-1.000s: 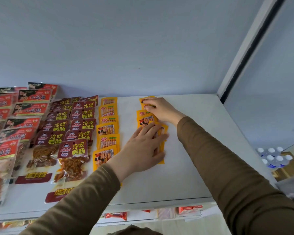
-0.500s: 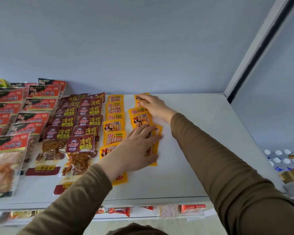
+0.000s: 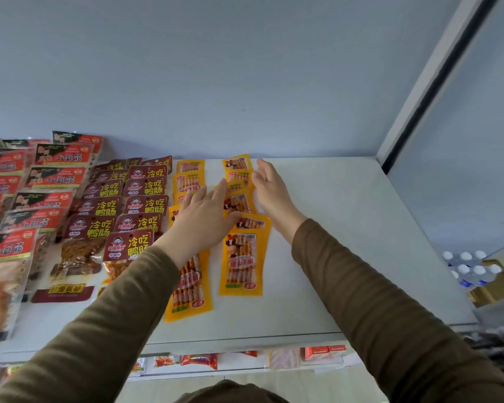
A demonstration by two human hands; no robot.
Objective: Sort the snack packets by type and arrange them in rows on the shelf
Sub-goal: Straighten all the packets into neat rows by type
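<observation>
Here, your left hand (image 3: 205, 218) lies flat, palm down, fingers straight and a little spread, over the gap between the two rows of flat yellow snack packets; its fingertips rest on the right yellow row (image 3: 240, 225) and its heel covers part of the left yellow row (image 3: 188, 257). Your right hand (image 3: 269, 191) stands on edge just right of that right row, fingers straight and together, holding nothing; whether its palm touches the packet edges, you cannot tell. Both yellow rows run from the near part of the white shelf (image 3: 346, 242) to the far wall, each packet overlapping the next. Just left of them lie two rows of dark red packets with yellow lettering (image 3: 134, 205), and further left, rows of red-and-black packets with clear windows (image 3: 41, 196). The right half of the shelf is bare white board. Beyond the shelf's right edge, low down, stand white-capped bottles (image 3: 469, 269) beside a brown cardboard box (image 3: 495, 283).
</observation>
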